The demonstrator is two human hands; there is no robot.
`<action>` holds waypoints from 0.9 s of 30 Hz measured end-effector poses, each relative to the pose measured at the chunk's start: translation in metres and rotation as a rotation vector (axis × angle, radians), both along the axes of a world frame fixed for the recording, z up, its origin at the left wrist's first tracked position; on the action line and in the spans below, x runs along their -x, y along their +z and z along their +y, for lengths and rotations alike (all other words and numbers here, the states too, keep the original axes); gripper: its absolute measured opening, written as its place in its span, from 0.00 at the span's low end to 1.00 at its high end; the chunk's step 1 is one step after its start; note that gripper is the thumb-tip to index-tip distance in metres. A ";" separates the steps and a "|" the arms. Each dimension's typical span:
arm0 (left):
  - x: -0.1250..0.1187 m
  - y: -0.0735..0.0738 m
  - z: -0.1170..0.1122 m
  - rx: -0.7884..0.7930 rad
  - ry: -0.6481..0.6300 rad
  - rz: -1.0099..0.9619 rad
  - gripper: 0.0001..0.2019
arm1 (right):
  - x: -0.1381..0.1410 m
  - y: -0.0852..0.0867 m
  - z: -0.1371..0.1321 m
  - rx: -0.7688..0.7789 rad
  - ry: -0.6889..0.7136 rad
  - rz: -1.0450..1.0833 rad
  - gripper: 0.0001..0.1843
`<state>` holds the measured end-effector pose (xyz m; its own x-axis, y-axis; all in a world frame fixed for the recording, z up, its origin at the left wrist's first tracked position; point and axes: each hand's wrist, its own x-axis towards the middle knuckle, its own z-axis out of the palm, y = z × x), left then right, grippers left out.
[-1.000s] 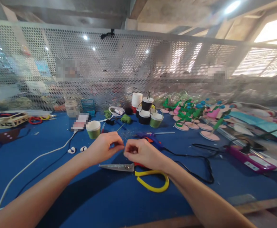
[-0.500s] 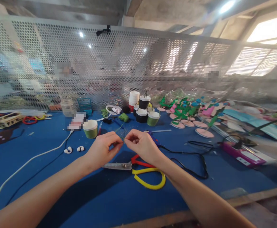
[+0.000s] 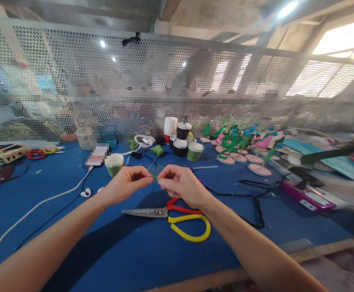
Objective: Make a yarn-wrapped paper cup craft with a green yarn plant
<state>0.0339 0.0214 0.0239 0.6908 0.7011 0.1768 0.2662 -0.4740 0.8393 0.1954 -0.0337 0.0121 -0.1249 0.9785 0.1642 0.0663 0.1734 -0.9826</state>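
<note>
My left hand (image 3: pixel 131 183) and my right hand (image 3: pixel 181 182) meet fingertip to fingertip above the blue table. Each is closed in a pinch on a thin strand of green yarn (image 3: pixel 152 163), which runs back toward a small green yarn ball (image 3: pixel 157 151). A short green bit shows between the fingertips; its exact shape is too small to make out. Below the hands lie scissors (image 3: pixel 146 212) with one red and one yellow handle, blades pointing left. A green paper cup (image 3: pixel 114 165) with a white inside stands behind my left hand.
Behind stand small black buckets (image 3: pixel 180 148), a green bucket (image 3: pixel 195 151) and stacked white cups (image 3: pixel 171 126). Green plant-like crafts on pink discs (image 3: pixel 259 169) fill the back right, near a purple power strip (image 3: pixel 307 196). A phone (image 3: pixel 98 155) with a white cable and earbuds (image 3: pixel 86 192) lie left.
Both hands have shifted slightly, the left tilting so its wrist covers part of one earbud. More of the scissor blades shows below. A green bit is now visible between the fingertips.
</note>
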 end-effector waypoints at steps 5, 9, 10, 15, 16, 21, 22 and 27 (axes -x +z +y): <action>-0.007 -0.008 -0.009 -0.126 0.113 -0.019 0.07 | 0.004 -0.009 0.006 -0.019 -0.084 0.054 0.07; -0.007 -0.009 -0.017 -0.488 0.130 0.069 0.07 | 0.006 -0.016 0.006 -0.230 -0.237 -0.252 0.02; -0.006 -0.008 -0.018 -0.575 0.115 0.096 0.07 | 0.006 -0.017 0.006 -0.302 -0.266 -0.346 0.02; -0.001 0.003 -0.017 -0.785 0.062 0.226 0.07 | 0.005 -0.013 0.001 -0.491 -0.174 -0.664 0.07; 0.000 0.005 -0.015 -0.759 0.044 0.239 0.07 | 0.005 -0.012 0.000 -0.492 -0.132 -0.677 0.07; 0.005 0.011 -0.001 -0.319 0.005 0.194 0.05 | 0.003 -0.008 -0.002 -0.284 -0.036 -0.422 0.03; 0.006 0.010 0.002 -0.231 0.001 0.172 0.06 | 0.003 -0.007 -0.002 -0.247 -0.044 -0.347 0.03; 0.001 0.000 0.002 -0.043 0.022 0.050 0.08 | 0.001 -0.003 0.001 -0.123 -0.070 -0.138 0.04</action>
<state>0.0326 0.0235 0.0242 0.6841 0.7087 0.1727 0.3183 -0.5031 0.8035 0.1941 -0.0330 0.0087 -0.0872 0.9591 0.2694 0.2153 0.2822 -0.9349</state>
